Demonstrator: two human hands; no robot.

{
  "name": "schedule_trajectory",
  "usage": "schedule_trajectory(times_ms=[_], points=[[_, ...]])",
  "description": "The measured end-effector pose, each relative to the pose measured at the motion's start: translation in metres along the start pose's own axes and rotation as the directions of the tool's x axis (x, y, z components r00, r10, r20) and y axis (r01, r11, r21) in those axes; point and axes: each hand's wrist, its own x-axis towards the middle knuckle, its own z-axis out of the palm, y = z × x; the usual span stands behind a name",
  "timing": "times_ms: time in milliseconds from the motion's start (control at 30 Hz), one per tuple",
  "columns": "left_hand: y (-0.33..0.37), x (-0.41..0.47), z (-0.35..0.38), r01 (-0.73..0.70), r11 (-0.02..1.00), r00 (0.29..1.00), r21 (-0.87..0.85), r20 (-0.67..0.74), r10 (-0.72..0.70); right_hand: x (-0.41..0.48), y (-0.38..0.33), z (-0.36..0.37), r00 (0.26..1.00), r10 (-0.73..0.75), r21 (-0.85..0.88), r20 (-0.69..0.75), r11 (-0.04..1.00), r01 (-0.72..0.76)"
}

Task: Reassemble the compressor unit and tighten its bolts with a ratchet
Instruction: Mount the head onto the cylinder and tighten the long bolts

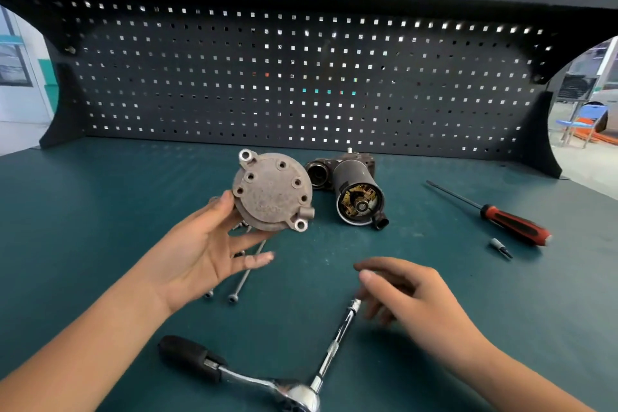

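Note:
My left hand (207,247) holds up a round grey metal end cover (272,192) with several bolt holes, its thumb on the left rim and fingers behind and below it. To its right the cylindrical compressor body (356,192) lies on the green bench, its open end with coppery internals facing me. Two long bolts (239,281) lie on the bench under my left hand. A chrome ratchet (267,378) with a black grip and a long extension bar (337,338) lies at the front. My right hand (411,294) hovers over the extension's tip, fingers loosely curled, holding nothing.
A red-and-black screwdriver (495,211) lies at the right, with a small bit (500,247) near it. A dark pegboard (301,77) walls off the back of the bench (100,211) under an overhanging shelf.

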Motion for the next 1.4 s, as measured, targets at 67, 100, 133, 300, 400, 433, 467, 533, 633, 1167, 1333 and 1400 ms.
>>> schedule_trajectory(times_ms=[67, 100, 133, 300, 400, 433, 467, 533, 633, 1167, 1333, 1400], points=[[-0.003, -0.001, 0.005, 0.032, 0.999, 0.999, 0.036, 0.014, -0.032, 0.001, -0.009, 0.006, 0.999, -0.021, 0.151, -0.028, 0.988, 0.025], [-0.005, -0.002, 0.008, 0.047, 0.996, 0.999, 0.072, 0.022, -0.048, 0.004, -0.014, 0.008, 0.999, -0.027, 0.217, -0.026, 0.976, 0.032], [-0.007, -0.003, 0.011, 0.057, 0.992, 0.998, 0.112, 0.029, -0.060, 0.007, -0.019, 0.011, 1.000, -0.027, 0.270, -0.011, 0.962, 0.029], [-0.011, -0.008, 0.023, 0.086, 0.989, 0.996, 0.123, -0.049, -0.080, 0.020, -0.025, 0.026, 0.995, 0.071, 0.239, 0.068, 0.967, -0.085], [-0.012, -0.011, 0.028, 0.126, 0.983, 0.992, 0.133, -0.039, -0.121, 0.019, -0.015, 0.029, 0.991, 0.116, 0.253, 0.067, 0.959, -0.129], [-0.012, -0.012, 0.030, 0.133, 0.981, 0.991, 0.142, -0.020, -0.132, 0.018, -0.012, 0.030, 0.991, 0.117, 0.264, 0.068, 0.956, -0.131], [-0.012, -0.013, 0.031, 0.136, 0.979, 0.990, 0.153, 0.000, -0.138, 0.017, -0.010, 0.031, 0.991, 0.117, 0.276, 0.068, 0.952, -0.131], [-0.011, -0.014, 0.032, 0.143, 0.976, 0.988, 0.164, 0.033, -0.151, 0.016, -0.007, 0.032, 0.990, 0.128, 0.312, 0.064, 0.940, -0.141], [-0.008, -0.015, 0.033, 0.171, 0.971, 0.981, 0.165, 0.067, -0.184, 0.016, -0.005, 0.032, 0.983, 0.169, 0.386, 0.073, 0.904, -0.184], [-0.020, -0.019, 0.035, -0.006, 0.884, 0.996, 0.468, 0.085, -0.038, 0.015, -0.005, 0.024, 0.964, 0.208, 0.275, 0.166, 0.929, -0.248], [-0.021, -0.020, 0.036, -0.071, 0.808, 0.988, 0.585, 0.154, -0.024, 0.017, -0.008, 0.014, 0.997, -0.035, 0.080, 0.064, 0.996, 0.030], [-0.018, -0.017, 0.036, -0.039, 0.843, 0.984, 0.536, 0.168, -0.061, 0.017, -0.010, 0.009, 0.986, -0.143, 0.030, 0.086, 0.990, 0.141]])
